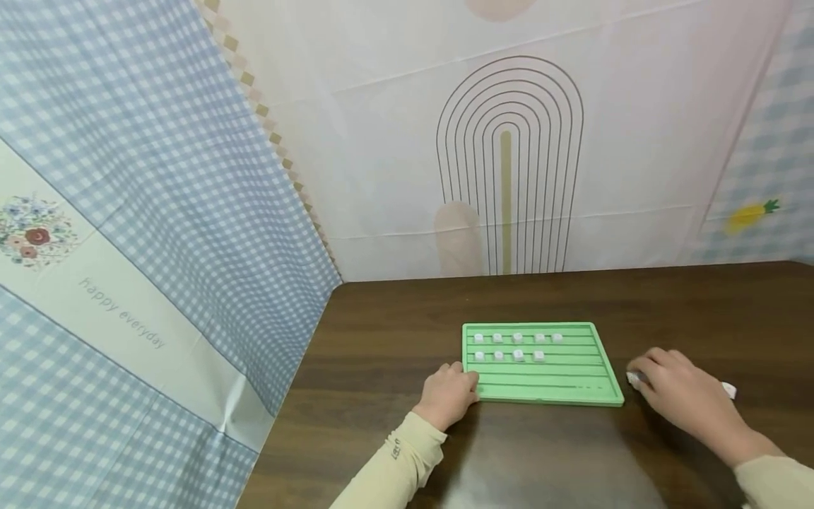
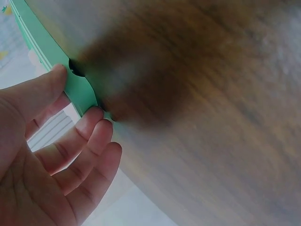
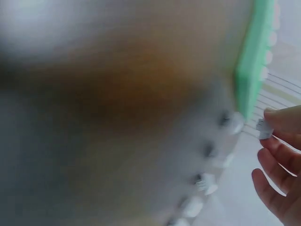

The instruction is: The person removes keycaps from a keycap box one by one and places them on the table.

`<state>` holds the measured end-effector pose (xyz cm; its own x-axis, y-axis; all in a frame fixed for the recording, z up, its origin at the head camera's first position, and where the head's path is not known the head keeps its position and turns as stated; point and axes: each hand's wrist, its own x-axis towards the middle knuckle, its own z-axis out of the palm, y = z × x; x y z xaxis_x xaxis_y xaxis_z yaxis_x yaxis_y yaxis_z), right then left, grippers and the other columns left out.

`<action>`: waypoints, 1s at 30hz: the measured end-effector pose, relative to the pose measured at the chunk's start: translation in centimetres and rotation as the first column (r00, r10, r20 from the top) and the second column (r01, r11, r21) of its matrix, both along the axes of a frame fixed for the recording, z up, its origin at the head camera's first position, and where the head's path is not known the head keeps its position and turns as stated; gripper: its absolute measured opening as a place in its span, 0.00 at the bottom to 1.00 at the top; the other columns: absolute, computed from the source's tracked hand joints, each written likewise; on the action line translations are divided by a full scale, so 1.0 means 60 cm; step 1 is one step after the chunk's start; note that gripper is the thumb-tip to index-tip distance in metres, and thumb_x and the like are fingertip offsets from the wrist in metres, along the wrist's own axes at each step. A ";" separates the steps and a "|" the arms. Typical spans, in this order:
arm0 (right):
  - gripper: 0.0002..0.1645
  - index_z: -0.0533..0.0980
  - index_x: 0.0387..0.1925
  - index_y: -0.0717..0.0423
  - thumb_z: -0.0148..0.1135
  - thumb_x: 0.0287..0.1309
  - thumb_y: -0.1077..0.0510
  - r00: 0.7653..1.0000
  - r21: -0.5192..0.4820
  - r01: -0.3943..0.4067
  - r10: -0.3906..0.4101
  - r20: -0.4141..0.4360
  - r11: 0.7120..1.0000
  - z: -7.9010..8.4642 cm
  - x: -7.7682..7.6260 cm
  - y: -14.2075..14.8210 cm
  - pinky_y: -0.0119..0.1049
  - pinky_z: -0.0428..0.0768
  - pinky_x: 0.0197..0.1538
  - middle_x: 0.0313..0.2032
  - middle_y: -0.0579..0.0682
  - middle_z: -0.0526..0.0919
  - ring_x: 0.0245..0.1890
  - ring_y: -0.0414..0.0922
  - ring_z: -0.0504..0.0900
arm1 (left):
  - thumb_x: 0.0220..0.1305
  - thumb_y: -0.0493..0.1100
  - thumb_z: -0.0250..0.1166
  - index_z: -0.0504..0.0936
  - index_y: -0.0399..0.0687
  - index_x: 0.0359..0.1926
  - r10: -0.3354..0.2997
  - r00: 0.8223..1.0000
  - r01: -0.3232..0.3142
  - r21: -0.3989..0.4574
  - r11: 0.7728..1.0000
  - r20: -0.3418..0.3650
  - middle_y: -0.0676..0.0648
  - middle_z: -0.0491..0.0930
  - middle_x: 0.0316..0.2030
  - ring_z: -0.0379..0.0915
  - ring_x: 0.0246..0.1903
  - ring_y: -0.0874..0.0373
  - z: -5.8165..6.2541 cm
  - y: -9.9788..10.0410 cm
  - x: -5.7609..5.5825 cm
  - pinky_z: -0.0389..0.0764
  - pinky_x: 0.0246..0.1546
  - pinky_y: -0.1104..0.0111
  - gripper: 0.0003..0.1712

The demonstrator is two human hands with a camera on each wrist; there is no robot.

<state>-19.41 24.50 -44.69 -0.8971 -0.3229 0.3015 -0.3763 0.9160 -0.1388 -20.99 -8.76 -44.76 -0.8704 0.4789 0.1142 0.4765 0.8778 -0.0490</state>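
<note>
A green ridged tray (image 1: pixel 540 380) lies on the dark table, with several small white blocks (image 1: pixel 518 338) standing in its two back rows. At its front left corner, my left hand (image 1: pixel 445 396) holds the rim; the left wrist view shows the thumb and fingertips pinching the tray edge (image 2: pixel 82 94). Beyond the tray's right side is my right hand (image 1: pixel 687 396). Its thumb and index finger pinch a small white block (image 3: pixel 264 128) with dark marks on one face, while the other fingers curl loosely.
Several loose white blocks (image 3: pixel 207 183) lie in a line on the table near my right hand, mostly hidden by it in the head view. One block (image 1: pixel 728 389) shows past the hand. The wooden table (image 1: pixel 381 318) meets a printed cloth (image 1: pixel 381 177) behind.
</note>
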 end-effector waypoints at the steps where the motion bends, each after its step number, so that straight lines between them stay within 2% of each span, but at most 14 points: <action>1: 0.08 0.80 0.33 0.55 0.65 0.47 0.60 1.000 0.006 -0.004 0.004 0.016 1.000 -0.006 0.005 0.006 0.46 0.77 0.30 0.34 0.54 0.79 0.34 0.54 0.75 | 0.55 0.51 0.64 0.75 0.53 0.24 -0.002 1.000 0.002 0.003 1.000 -0.006 0.51 0.73 0.24 0.64 0.21 0.59 0.001 -0.001 0.000 0.68 0.16 0.72 0.11; 4: 0.08 0.80 0.31 0.53 0.67 0.44 0.60 0.999 0.018 -0.019 0.019 0.047 1.000 -0.024 0.016 0.016 0.46 0.78 0.30 0.32 0.51 0.79 0.31 0.51 0.76 | 0.55 0.50 0.65 0.75 0.53 0.24 -0.011 1.000 0.011 0.015 1.000 -0.024 0.51 0.73 0.24 0.63 0.21 0.59 0.003 -0.004 0.002 0.67 0.16 0.72 0.11; 8: 0.08 0.80 0.31 0.52 0.67 0.43 0.60 0.996 0.012 -0.022 0.021 0.081 1.000 -0.036 0.017 0.017 0.46 0.78 0.31 0.32 0.50 0.79 0.31 0.49 0.77 | 0.54 0.50 0.65 0.74 0.53 0.23 -0.020 0.998 0.021 0.021 1.000 -0.052 0.51 0.73 0.23 0.62 0.20 0.59 0.004 -0.006 0.002 0.66 0.15 0.73 0.10; 10: 0.09 0.80 0.32 0.53 0.67 0.43 0.60 0.995 0.010 -0.011 0.010 0.097 1.000 -0.035 0.015 0.015 0.45 0.78 0.28 0.33 0.51 0.79 0.31 0.50 0.77 | 0.55 0.50 0.64 0.74 0.53 0.24 -0.021 0.998 0.022 0.019 1.000 -0.055 0.51 0.72 0.23 0.62 0.20 0.59 0.004 -0.006 0.002 0.65 0.15 0.73 0.10; 14: 0.15 0.79 0.38 0.56 0.66 0.45 0.57 0.993 -0.013 0.009 -0.007 0.116 1.000 -0.018 0.008 0.004 0.49 0.78 0.30 0.38 0.57 0.80 0.37 0.56 0.77 | 0.55 0.50 0.64 0.74 0.53 0.24 -0.020 0.998 0.021 0.012 1.000 -0.057 0.51 0.72 0.22 0.61 0.19 0.58 0.003 -0.009 0.004 0.64 0.14 0.72 0.10; 20: 0.15 0.78 0.41 0.57 0.63 0.50 0.57 0.993 -0.068 -0.015 0.022 0.112 0.998 0.009 -0.026 -0.058 0.50 0.78 0.31 0.41 0.58 0.80 0.41 0.57 0.76 | 0.55 0.49 0.64 0.73 0.52 0.24 -0.019 0.999 0.019 0.010 1.000 -0.042 0.50 0.71 0.22 0.61 0.18 0.58 0.005 -0.010 0.011 0.63 0.14 0.72 0.11; 24: 0.13 0.78 0.40 0.56 0.64 0.50 0.58 0.995 -0.086 -0.054 0.061 0.078 0.995 0.007 -0.061 -0.109 0.51 0.80 0.33 0.41 0.58 0.80 0.41 0.57 0.76 | 0.56 0.49 0.64 0.73 0.52 0.24 -0.021 0.999 0.021 0.002 1.000 -0.042 0.51 0.71 0.22 0.62 0.19 0.58 0.005 -0.008 0.011 0.64 0.15 0.72 0.10; 27: 0.14 0.78 0.41 0.57 0.64 0.51 0.58 0.993 -0.110 -0.077 0.086 0.085 0.991 -0.001 -0.082 -0.143 0.54 0.79 0.37 0.43 0.59 0.80 0.43 0.58 0.77 | 0.56 0.49 0.63 0.74 0.53 0.25 -0.018 0.999 0.018 -0.002 1.000 -0.037 0.51 0.71 0.22 0.63 0.19 0.58 0.004 -0.005 0.010 0.65 0.15 0.72 0.10; 30: 0.14 0.78 0.41 0.59 0.62 0.51 0.59 0.990 -0.118 -0.075 0.088 0.110 0.990 -0.008 -0.096 -0.165 0.53 0.79 0.38 0.40 0.59 0.81 0.41 0.57 0.77 | 0.57 0.49 0.63 0.75 0.53 0.26 -0.021 0.999 0.021 0.001 1.000 -0.028 0.51 0.71 0.23 0.64 0.19 0.58 0.003 -0.003 0.009 0.66 0.15 0.72 0.09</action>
